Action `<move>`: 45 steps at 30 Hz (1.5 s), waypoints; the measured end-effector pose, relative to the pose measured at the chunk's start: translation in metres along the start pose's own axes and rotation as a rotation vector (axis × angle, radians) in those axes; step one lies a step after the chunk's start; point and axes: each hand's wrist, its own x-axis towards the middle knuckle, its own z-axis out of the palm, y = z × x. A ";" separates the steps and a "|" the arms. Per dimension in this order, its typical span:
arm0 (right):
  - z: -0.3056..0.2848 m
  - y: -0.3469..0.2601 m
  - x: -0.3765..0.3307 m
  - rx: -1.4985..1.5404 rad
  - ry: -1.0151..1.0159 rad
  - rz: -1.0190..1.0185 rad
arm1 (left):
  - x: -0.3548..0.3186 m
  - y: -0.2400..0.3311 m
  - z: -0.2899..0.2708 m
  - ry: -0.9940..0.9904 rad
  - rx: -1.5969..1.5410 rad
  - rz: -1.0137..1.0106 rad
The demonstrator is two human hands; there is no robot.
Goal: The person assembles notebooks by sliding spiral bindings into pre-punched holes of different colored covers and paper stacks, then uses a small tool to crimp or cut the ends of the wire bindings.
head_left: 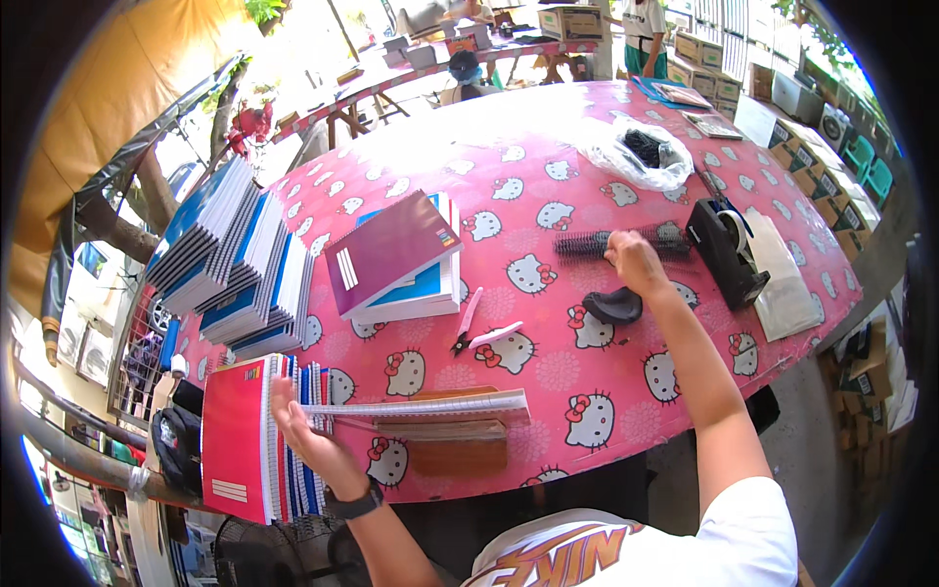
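My right hand [638,262] reaches across the table with its fingers closed on a black spiral binding coil [582,247] from a bunch lying there. Just below that hand rests a dark, rounded pad-like object [613,306]. The left hand [315,440], with a dark band at the wrist, has its fingers stretched out. Its palm side is against the left end of a stack of punched sheets [421,405], seen nearly edge-on. Beneath and beside these sheets lies a brown wooden block [450,458]. Pink-handled cutters [479,328] lie between my hands.
Spiral notebooks stand in piles at left: a red-topped stack [235,430] and blue-white stacks [235,269]. Purple and blue notebooks [396,249] lie mid-table. A black tape dispenser [724,254] and a plastic bag with black contents [650,157] are at right. Other people are in the background.
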 end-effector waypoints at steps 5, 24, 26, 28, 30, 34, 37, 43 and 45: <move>-0.091 -0.068 -0.006 0.196 0.375 -0.176 | -0.076 0.046 0.061 -0.201 0.870 0.716; -0.124 -0.184 -0.114 0.780 -0.259 -0.352 | -0.083 0.044 0.085 -0.671 0.539 0.569; -0.122 -0.186 -0.112 0.849 -0.173 -0.401 | -0.083 0.047 0.084 -0.652 0.536 0.584; -0.123 -0.188 -0.108 0.852 -0.211 -0.419 | -0.083 0.046 0.082 -0.628 0.518 0.614; -0.124 -0.190 -0.104 0.855 -0.248 -0.434 | -0.084 0.044 0.080 -0.617 0.520 0.626; -0.130 -0.191 -0.098 0.748 -0.408 -0.502 | -0.087 0.044 0.078 -0.593 0.527 0.639; -0.136 -0.187 -0.091 0.662 -0.528 -0.582 | -0.086 0.044 0.078 -0.606 0.531 0.668; -0.140 -0.200 -0.091 0.689 -0.449 -0.520 | -0.080 0.053 0.078 -0.703 0.546 0.638; -0.138 -0.205 -0.097 0.669 -0.394 -0.577 | -0.075 0.051 0.075 -0.728 0.527 0.655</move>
